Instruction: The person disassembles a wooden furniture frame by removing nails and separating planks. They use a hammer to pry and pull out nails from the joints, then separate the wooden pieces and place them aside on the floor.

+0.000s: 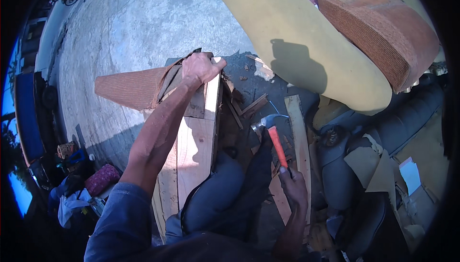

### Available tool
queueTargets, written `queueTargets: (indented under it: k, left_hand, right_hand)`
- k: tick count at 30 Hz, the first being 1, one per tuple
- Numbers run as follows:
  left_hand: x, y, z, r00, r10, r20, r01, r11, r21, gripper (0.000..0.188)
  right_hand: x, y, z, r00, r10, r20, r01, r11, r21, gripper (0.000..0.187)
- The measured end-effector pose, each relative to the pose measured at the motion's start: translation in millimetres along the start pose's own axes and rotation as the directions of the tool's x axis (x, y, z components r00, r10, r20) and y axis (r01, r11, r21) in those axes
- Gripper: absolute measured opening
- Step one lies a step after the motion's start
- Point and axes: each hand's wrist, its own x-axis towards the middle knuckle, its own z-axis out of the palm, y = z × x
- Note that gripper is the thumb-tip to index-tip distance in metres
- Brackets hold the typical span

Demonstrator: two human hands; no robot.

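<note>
My left hand (200, 67) is closed over the far end of a wooden frame (195, 140), with its arm stretched across the boards. Brown ribbed upholstery fabric (128, 88) hangs out to the left from that end, its dark torn edge beside my wrist. Low on the right, my right hand (294, 188) grips a claw hammer (278, 146) by its red handle. The metal head points away from me, above wood scraps and apart from the frame. The frame's near part lies against my leg.
A long yellow foam cushion (306, 41) and a brown upholstered seat piece (383, 32) lie at the far right. Loose planks (299, 137) and splintered wood (254, 105) cover the ground by the hammer. Dark padded pieces (402, 123) and cardboard (362, 166) are piled right; a pink bundle (102, 179) sits left.
</note>
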Motion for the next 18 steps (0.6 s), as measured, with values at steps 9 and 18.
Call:
queueTargets:
  k: [9,18]
  left_hand:
    - [-117.4,65.7,6.5,0.548,0.836,0.0,-0.815,0.535,-0.222,0.021]
    - [-200.2,77.8,-16.7,0.178,0.939,0.296,-0.976,0.129,0.177,0.008]
  right_hand:
    - [-87.0,35.2,-25.8,0.949,-0.283,-0.14,0.233,0.927,-0.293,0.044]
    - [-132.1,2.1,-16.1,0.949,-0.301,-0.091,0.186,0.77,-0.611,0.039]
